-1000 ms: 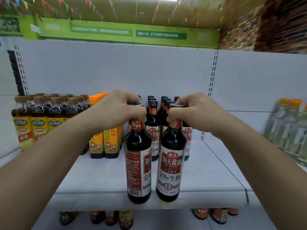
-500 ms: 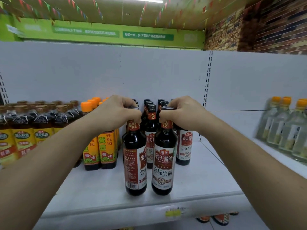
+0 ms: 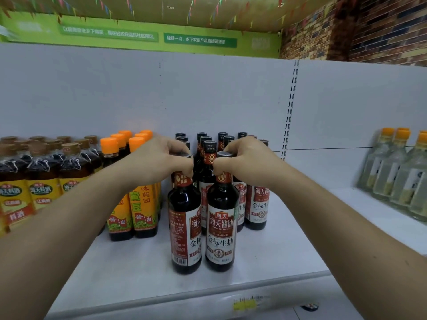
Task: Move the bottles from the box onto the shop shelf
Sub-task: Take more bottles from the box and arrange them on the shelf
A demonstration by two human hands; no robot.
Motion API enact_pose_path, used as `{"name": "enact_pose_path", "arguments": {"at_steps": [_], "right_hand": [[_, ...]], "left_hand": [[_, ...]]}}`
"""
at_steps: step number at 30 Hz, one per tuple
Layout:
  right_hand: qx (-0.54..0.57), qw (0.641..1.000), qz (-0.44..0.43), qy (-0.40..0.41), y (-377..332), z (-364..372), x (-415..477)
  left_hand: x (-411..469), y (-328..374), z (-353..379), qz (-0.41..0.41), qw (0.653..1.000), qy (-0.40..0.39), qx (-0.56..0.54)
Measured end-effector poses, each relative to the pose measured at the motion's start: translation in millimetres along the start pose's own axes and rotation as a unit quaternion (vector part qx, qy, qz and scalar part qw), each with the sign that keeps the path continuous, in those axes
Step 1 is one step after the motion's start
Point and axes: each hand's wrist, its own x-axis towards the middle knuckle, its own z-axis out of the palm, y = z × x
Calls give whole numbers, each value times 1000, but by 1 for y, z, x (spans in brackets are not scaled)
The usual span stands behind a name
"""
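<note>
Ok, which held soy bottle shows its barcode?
The left bottle, in the left hand: barcode faces the camera. The right bottle, in the right hand, shows its front label.

Bare left hand and bare right hand on bare forearms.

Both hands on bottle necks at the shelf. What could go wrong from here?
The left hand and right hand grip the left bottle and right bottle only at the necks; either could tip on release. The two stand almost touching and may clink. Pushed back, they could hit the rows behind.
</note>
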Motion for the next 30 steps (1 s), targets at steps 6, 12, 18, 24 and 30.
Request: {"name": "enact_pose_path", "arguments": {"at_steps": [6,12,18,24,30], "right_hand": [[16,1000,-7,4,5,7,6],[78,997,-22,9,16,16,-3],[134,990,21,44,52,38,-36],[191,979,67,36,89,76,-68],[217,973,68,35,100,103,-79]], "left_hand": [[5,-2,-1,11,1000,-20,-9],[-6,-12,13,8,997,44,-59],[-31,-32,44,-27,984,159,-77],[-39,-37,58,-35,968,243,-47],[-36,-43,51,-38,975,200,-89]]}}
